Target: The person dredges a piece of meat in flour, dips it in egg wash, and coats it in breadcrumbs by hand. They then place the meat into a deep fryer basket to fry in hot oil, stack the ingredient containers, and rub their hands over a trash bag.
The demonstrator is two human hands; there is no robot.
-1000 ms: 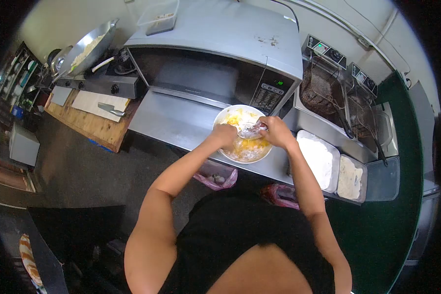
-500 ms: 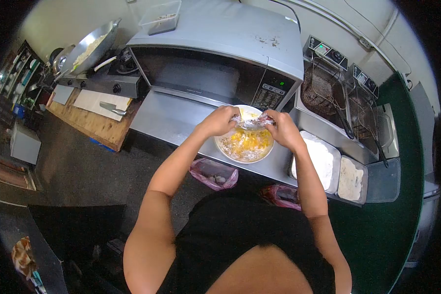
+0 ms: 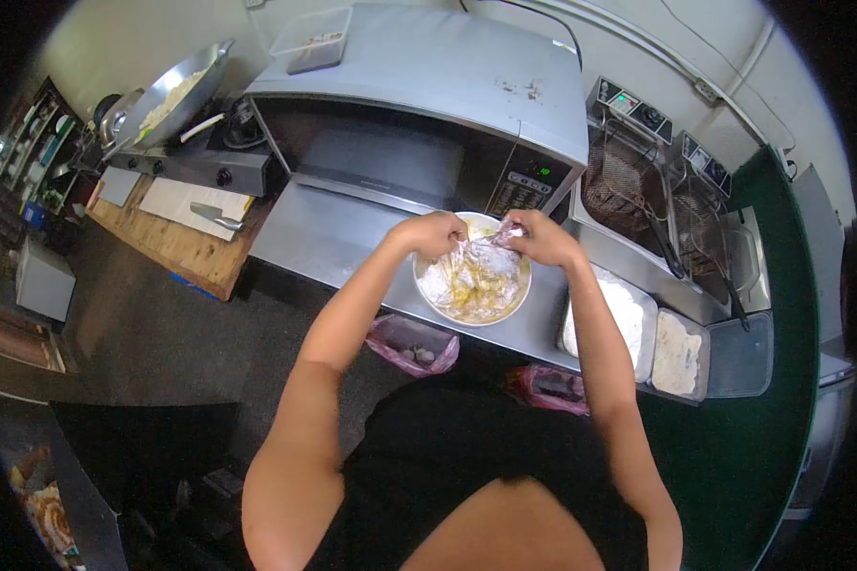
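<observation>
Pinching the flour-dusted food (image 3: pixel 490 255) over the white bowl (image 3: pixel 473 323), I have its far edge in both hands: the fingers of my left hand (image 3: pixel 438 235) are curled closed on one side, and my right hand (image 3: pixel 537 238) has the other between thumb and fingers. The rest spreads within the bowl, among yellow, wet-looking patches and white powder.

The bowl sits on the steel counter (image 3: pixel 324 228), just in front of the microwave (image 3: pixel 381 152), whose display glows green. On top of that is a clear plastic tub (image 3: pixel 316 52) with some bits in it. To my right, a metal tray (image 3: pixel 649 333) holds white powder, a smaller tray (image 3: pixel 703 381) beside it holds cream-coloured powder, and a clear lid (image 3: pixel 745 360) lies next to that. Beyond them stand fryers (image 3: pixel 595 228) with wire baskets (image 3: pixel 624 181).

To my left, a wok (image 3: pixel 195 95) of pale food rests over the stove (image 3: pixel 243 173), with a knife (image 3: pixel 215 213) on the wooden table (image 3: pixel 195 255) in front. Below the counter, two pink plastic bags (image 3: pixel 438 362) gape above the dark floor (image 3: pixel 162 343); a green surface (image 3: pixel 724 466) runs along my right.
</observation>
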